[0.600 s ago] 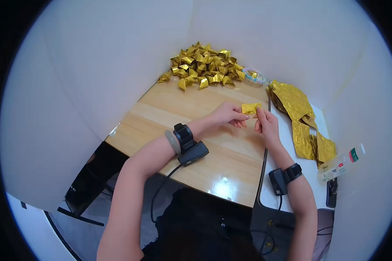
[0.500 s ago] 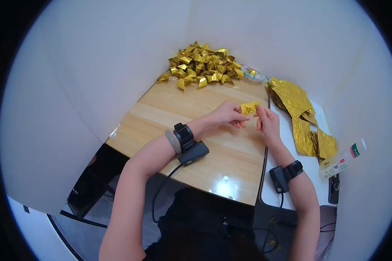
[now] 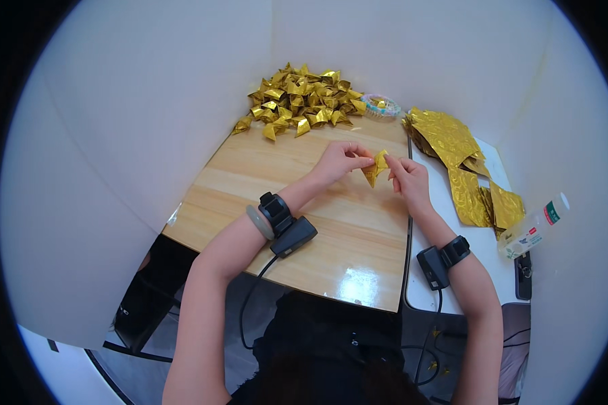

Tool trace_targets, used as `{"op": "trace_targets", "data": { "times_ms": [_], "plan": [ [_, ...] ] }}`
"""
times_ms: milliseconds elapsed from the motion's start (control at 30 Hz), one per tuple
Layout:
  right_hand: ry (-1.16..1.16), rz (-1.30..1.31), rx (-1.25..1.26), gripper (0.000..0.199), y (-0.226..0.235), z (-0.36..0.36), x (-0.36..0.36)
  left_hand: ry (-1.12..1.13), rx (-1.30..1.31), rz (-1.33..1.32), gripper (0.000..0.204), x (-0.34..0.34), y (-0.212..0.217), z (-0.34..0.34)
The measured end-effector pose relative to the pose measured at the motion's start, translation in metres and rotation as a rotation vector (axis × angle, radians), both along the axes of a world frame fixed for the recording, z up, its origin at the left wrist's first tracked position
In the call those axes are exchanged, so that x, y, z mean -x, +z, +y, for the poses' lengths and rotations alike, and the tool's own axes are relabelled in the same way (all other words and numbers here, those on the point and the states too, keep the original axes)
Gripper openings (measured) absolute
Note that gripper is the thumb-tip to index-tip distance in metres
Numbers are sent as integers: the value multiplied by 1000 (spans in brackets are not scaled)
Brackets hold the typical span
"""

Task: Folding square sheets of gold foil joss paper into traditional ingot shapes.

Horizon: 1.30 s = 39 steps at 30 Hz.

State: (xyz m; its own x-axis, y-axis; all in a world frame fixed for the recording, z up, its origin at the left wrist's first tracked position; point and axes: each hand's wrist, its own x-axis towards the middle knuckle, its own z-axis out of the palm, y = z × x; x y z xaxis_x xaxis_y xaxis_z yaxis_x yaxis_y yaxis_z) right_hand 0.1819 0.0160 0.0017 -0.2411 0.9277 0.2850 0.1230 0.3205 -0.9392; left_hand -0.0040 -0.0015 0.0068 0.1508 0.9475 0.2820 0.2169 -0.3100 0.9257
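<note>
Above the right part of the wooden table (image 3: pixel 297 236), a small folded piece of gold foil paper (image 3: pixel 374 171) is held up between my hands. My left hand (image 3: pixel 343 162) pinches its left side between thumb and fingers. The fingertips of my right hand (image 3: pixel 409 181) close on its upper right edge. The piece stands tilted, with a pointed end hanging down. At the table's back left lies a heap of folded gold paper ingots (image 3: pixel 300 101). Beside the heap is a small round basket (image 3: pixel 381 106) with a pale, colourful rim and something gold inside.
On the white side table (image 3: pixel 429 290) at the right lie stacks of flat gold paper sheets (image 3: pixel 446 138). A clear plastic bottle (image 3: pixel 530 229) leans there near a black phone-like object (image 3: pixel 523 277). Black cables (image 3: pixel 247 304) hang from the wrist devices. Pale walls enclose the tables.
The foil piece has been turned from lying roughly level to a tilted position with its point down. Both hands have shifted slightly, and the whole view has moved a little.
</note>
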Motion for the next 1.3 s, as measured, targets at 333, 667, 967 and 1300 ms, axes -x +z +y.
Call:
{"op": "trace_targets", "data": {
  "times_ms": [333, 667, 967, 1300],
  "plan": [
    [99, -49, -70, 38, 1, -3, 2, -58, 189, -113, 25, -10, -5, -3],
    [150, 138, 30, 32, -4, 2, 2, -123, 452, -414, 18, -6, -9, -4],
    [554, 493, 524, 22, -9, 4, 1, -181, 376, -660, 14, -5, -12, 0],
    [738, 651, 663, 21, -8, 4, 1, -251, 361, -708, 17, -12, -12, -4]
  ]
}}
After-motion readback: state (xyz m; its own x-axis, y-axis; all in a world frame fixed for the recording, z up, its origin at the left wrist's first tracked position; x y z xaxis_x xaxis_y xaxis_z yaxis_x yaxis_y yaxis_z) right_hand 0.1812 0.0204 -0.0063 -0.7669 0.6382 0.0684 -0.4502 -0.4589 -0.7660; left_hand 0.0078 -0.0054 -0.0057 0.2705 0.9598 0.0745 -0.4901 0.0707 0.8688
